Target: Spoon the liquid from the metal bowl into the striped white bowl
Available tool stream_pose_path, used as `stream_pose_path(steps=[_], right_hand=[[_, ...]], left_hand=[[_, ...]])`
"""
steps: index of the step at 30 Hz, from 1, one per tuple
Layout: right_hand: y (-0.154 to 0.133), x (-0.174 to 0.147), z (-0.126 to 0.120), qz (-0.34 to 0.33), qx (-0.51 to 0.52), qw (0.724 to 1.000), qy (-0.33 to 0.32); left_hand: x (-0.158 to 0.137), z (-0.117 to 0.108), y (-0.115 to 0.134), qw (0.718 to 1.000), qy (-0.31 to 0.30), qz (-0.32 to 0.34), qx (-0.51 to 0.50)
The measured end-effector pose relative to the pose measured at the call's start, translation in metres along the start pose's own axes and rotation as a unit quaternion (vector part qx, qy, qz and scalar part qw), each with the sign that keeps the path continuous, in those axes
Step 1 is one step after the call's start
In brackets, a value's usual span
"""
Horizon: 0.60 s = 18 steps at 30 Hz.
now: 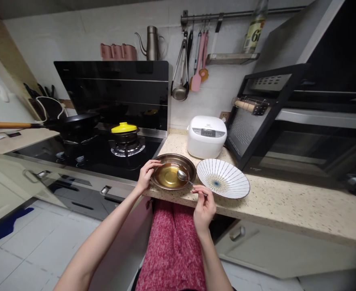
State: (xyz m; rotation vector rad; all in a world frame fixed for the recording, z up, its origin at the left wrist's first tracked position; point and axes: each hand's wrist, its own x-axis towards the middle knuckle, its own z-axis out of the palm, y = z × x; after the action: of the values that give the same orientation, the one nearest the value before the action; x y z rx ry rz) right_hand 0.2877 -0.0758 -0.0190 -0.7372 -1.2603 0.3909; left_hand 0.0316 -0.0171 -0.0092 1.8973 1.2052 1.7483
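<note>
While L hand (148,174) holds bowl rim (192,171), cntr edge (174,198) runs close.

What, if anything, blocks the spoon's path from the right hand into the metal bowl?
Nothing visible. The right hand holds the spoon with its head inside the outline of the metal bowl. The left hand is at the opposite rim; the striped plate sits to the right.

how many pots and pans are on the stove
2. A black wok sits on the left burner, its wooden handle pointing left; a dark pot with a yellow lid is on the right one. Anything small behind the wok could be hidden.
</note>
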Motion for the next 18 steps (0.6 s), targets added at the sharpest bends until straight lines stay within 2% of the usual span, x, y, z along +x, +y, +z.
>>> stream_pose_path(steps=[18], right_hand=[[-0.007, 0.013, -0.002, 0.004, 0.018, 0.999, 0.038]], left_hand=[[0.001, -0.001, -0.001, 1.0, -0.002, 0.0, 0.009]])
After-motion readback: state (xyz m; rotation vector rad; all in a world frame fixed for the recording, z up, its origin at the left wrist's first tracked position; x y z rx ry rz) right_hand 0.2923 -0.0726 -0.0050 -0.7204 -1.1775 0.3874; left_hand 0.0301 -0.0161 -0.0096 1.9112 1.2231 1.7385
